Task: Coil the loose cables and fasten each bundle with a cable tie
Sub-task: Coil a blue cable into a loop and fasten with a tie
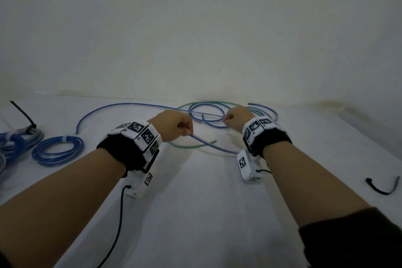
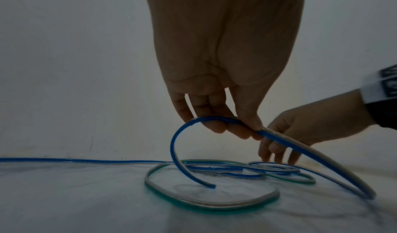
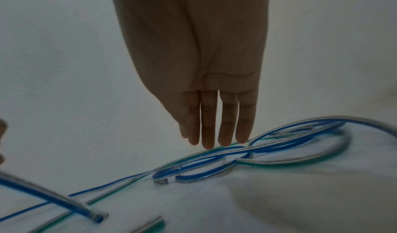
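Left hand [image 1: 174, 125] pinching blue cable [image 2: 279, 143], right hand [image 1: 237, 118] over tangle near wall.

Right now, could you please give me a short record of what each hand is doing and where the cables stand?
left hand: grips the blue cable near its free end, above the table
right hand: fingers straight, tips down at the loose loops, nothing visibly held
green cable: loose on the table, overlapping the blue cable
finished: tied blue coil, far left
spare: black cable tie, far right
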A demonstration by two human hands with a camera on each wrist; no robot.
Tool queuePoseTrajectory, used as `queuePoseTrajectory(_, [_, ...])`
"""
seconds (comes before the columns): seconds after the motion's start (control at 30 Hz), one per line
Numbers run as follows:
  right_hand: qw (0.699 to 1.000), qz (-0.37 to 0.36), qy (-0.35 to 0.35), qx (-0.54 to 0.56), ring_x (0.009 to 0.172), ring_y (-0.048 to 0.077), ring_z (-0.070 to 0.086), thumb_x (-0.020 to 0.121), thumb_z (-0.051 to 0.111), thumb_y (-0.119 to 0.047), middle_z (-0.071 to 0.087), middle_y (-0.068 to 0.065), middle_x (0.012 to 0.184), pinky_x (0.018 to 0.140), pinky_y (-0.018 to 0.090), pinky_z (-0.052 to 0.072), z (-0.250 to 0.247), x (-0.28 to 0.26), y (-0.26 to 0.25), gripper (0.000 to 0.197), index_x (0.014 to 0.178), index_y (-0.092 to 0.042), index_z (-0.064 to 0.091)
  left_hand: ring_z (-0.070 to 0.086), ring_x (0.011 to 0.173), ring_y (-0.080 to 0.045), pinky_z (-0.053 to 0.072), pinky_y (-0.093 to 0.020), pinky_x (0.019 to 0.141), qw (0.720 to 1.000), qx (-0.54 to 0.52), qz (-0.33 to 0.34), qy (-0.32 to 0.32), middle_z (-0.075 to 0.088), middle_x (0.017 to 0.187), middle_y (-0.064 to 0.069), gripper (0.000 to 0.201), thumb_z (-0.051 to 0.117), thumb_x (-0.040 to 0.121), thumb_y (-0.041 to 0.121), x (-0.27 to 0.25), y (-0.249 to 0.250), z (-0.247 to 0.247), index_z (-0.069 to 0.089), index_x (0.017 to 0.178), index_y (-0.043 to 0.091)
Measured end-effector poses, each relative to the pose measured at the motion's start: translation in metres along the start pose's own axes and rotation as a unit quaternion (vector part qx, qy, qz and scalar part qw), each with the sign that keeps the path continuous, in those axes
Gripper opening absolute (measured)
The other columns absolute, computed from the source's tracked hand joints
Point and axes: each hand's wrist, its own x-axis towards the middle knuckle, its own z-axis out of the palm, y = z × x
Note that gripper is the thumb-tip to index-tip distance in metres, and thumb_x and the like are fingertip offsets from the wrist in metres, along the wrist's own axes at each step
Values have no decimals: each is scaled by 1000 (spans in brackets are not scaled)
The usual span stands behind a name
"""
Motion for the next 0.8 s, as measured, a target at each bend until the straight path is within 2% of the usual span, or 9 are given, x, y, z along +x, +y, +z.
queuePoseTrajectory(0.1, [998, 6, -4, -63, 116, 31, 54, 95, 48, -9, 58, 14, 129, 98, 34, 44, 6, 38, -1, 31, 122, -4, 61, 55, 81, -5, 43, -17, 75, 999, -2, -8, -42, 61, 79, 12, 8, 60, 86, 15, 8, -10, 0, 68, 88, 18])
queuePoseTrajectory(0.2, [994, 16, -10, -112, 103, 30, 59, 91, 48, -9, 62, 13, 119, 90, 36, 50, 19, 65, 12, 27, 114, -5, 62, 52, 67, 9, 34, -6, 61, 997, 17, -16, -72, 56, 72, 17, 11, 61, 86, 16, 16, -18, 3, 70, 92, 15])
queuePoseTrajectory(0.3, [990, 29, -33, -137, 84, 28, 59, 84, 60, -15, 64, 13, 102, 80, 36, 53, 32, 85, 28, 24, 106, -5, 63, 53, 69, 3, 37, -8, 63, 995, 23, -27, -98, 65, 82, 8, 12, 64, 85, 20, 19, -24, 7, 71, 94, 18])
queuePoseTrajectory(0.37, [990, 29, -29, -138, 86, 28, 61, 84, 64, -18, 65, 11, 99, 81, 35, 53, 27, 77, 24, 26, 107, -4, 65, 56, 80, -3, 41, -12, 72, 994, 6, -38, -103, 66, 91, 6, 16, 65, 84, 22, 20, -26, 8, 70, 99, 19])
queuePoseTrajectory(0.47, [996, 4, 9, -89, 103, 31, 60, 92, 57, -15, 66, 15, 112, 87, 31, 47, 12, 57, 12, 24, 109, -3, 68, 56, 94, -9, 40, -19, 85, 998, -2, -50, -49, 61, 101, 4, 27, 62, 87, 29, 25, -25, 8, 64, 112, 18])
queuePoseTrajectory(0.6, [993, -11, 108, 45, 103, 30, 58, 91, 57, -12, 65, 14, 107, 80, 29, 42, -4, 32, 7, 16, 101, -3, 67, 44, 124, -27, 34, -34, 105, 990, -62, -76, 100, 47, 133, -11, 47, 56, 90, 30, 36, -26, 2, 45, 132, 12])
queuePoseTrajectory(0.67, [983, -39, 134, 120, 95, 29, 58, 90, 58, -9, 65, 16, 102, 77, 29, 43, -13, 20, 6, 12, 98, -4, 65, 31, 134, -29, 24, -36, 111, 980, -61, -82, 172, 35, 145, -13, 55, 52, 93, 31, 37, -22, -6, 34, 140, 11])
queuePoseTrajectory(0.73, [965, -71, 165, 190, 81, 23, 58, 89, 58, -6, 65, 14, 95, 75, 32, 48, -25, 6, 3, 8, 95, -4, 63, 25, 139, -28, 22, -39, 112, 972, -44, -94, 209, 29, 150, -11, 58, 48, 94, 33, 36, -17, -15, 28, 144, 12])
queuePoseTrajectory(0.8, [944, -83, 196, 254, 61, 10, 55, 88, 55, -3, 62, 9, 84, 62, 22, 49, -37, -10, 1, 6, 92, -6, 61, 30, 136, -29, 26, -41, 110, 969, -16, -135, 208, 35, 148, -10, 54, 45, 95, 37, 33, -14, -23, 31, 143, 15])
